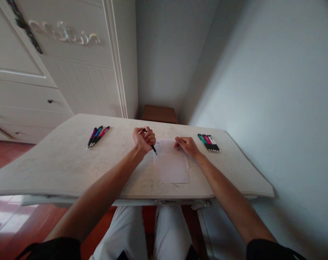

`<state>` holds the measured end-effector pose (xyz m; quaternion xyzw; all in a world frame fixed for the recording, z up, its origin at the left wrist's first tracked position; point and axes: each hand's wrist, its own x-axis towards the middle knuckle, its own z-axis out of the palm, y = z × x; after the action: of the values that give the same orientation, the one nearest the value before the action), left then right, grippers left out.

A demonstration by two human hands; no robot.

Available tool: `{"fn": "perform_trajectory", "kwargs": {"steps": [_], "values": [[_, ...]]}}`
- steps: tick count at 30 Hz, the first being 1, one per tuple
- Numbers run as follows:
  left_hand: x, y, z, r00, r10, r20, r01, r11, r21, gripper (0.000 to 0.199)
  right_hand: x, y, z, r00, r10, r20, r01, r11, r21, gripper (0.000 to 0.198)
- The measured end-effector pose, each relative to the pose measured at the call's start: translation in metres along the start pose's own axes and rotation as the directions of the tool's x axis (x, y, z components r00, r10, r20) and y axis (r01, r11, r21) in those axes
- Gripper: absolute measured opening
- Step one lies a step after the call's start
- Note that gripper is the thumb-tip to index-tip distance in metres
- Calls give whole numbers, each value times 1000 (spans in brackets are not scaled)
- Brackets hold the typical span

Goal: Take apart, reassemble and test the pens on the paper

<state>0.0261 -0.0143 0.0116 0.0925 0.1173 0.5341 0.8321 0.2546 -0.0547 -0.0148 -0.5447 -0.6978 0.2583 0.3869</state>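
Note:
My left hand is closed in a fist around a dark pen, whose tip points down and to the right over the upper left of a lined sheet of paper. Faint marks show on the upper part of the sheet. At the paper's upper right, my right hand has its fingers curled and pressed together; whether something small is between them cannot be made out. The paper lies flat on a whitish table, its right edge uneven.
Several pens, purple, blue and pink, lie at the table's left. A row of several pens in green, pink and white lies at the right. A small thin piece sits below the paper. A white cabinet and grey wall stand around.

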Motion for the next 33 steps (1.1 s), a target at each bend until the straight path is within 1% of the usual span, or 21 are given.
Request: {"fn": "perform_trajectory", "kwargs": {"steps": [5,10,15,20,27,30,33], "values": [[-1,-2,1,1000,-8,-19,8,1000,13,12,-1,0,1,1000,24,6,-24,1000,7,62],[-2,-3,2,1000,-15,-10,15,1000,-13,10,0,-3,3,999,-29,-26,30,998,46,60],[-1,0,2,1000,3,-6,-3,1000,1,16,1,-2,5,998,-29,-53,33,997,77,59],[0,1,0,1000,-7,-20,7,1000,20,22,0,0,6,999,-21,-35,23,999,40,60],[0,-1,4,997,-1,-79,7,997,82,13,-2,-6,6,1000,-29,1,29,999,17,59],[1,-1,4,995,5,-96,4,995,101,17,-2,-7,6,1000,-28,-1,28,999,22,59],[1,1,2,997,8,-80,-1,997,82,18,-2,-6,7,1000,0,-1,0,999,33,59]]}}
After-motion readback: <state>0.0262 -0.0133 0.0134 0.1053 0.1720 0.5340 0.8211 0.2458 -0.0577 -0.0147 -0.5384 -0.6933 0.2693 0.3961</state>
